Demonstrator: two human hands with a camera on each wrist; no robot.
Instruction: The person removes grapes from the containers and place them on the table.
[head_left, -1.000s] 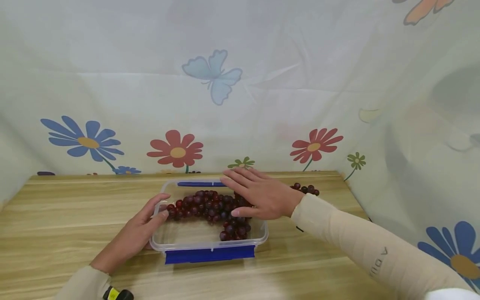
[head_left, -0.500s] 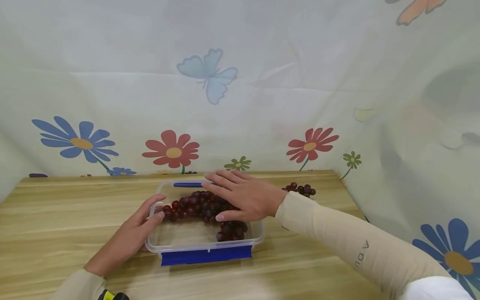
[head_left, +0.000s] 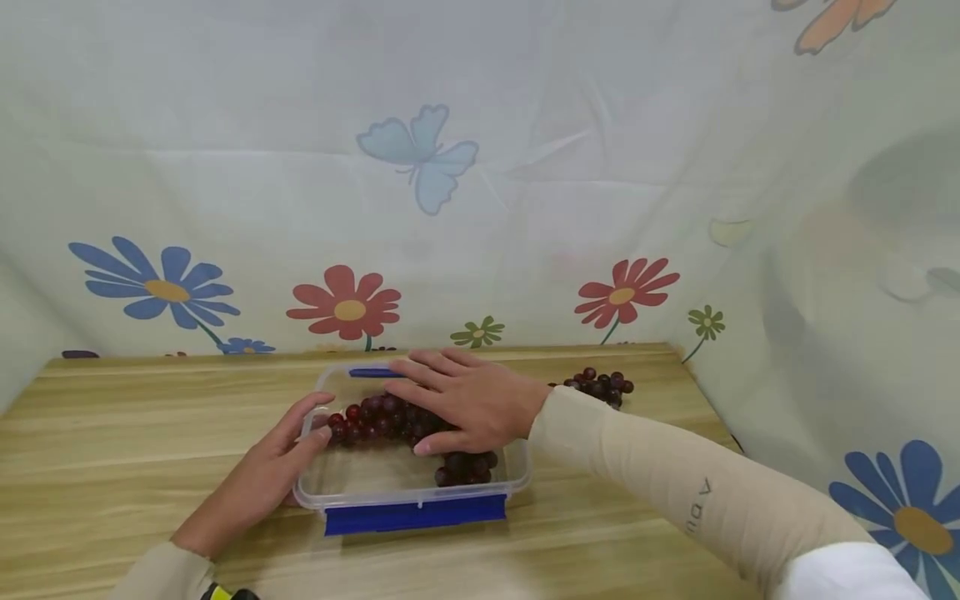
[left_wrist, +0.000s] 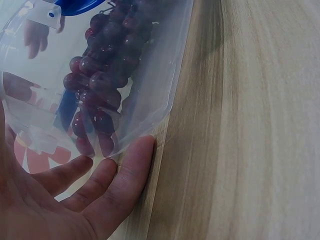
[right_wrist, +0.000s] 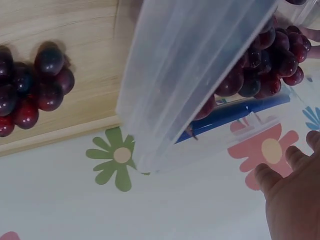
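The clear rectangular plastic container with blue side flaps (head_left: 420,498) stands uncovered on the light wood-grain tabletop (head_left: 187,417). A large bunch of dark red, round grapes (head_left: 375,423) lies inside it, extending from the left end toward the right; the right hand hides part of the bunch.

The left hand (head_left: 270,467) rests against the container's left end, thumb and forefinger spread wide at the rim, other fingertips touching the outer wall. The right hand (head_left: 476,402) is palm down above the bunch, fingers extended and apart. Contact between this hand and the grapes cannot be determined.

A second cluster of dark grapes (head_left: 597,386) lies on the tabletop, right of the container.
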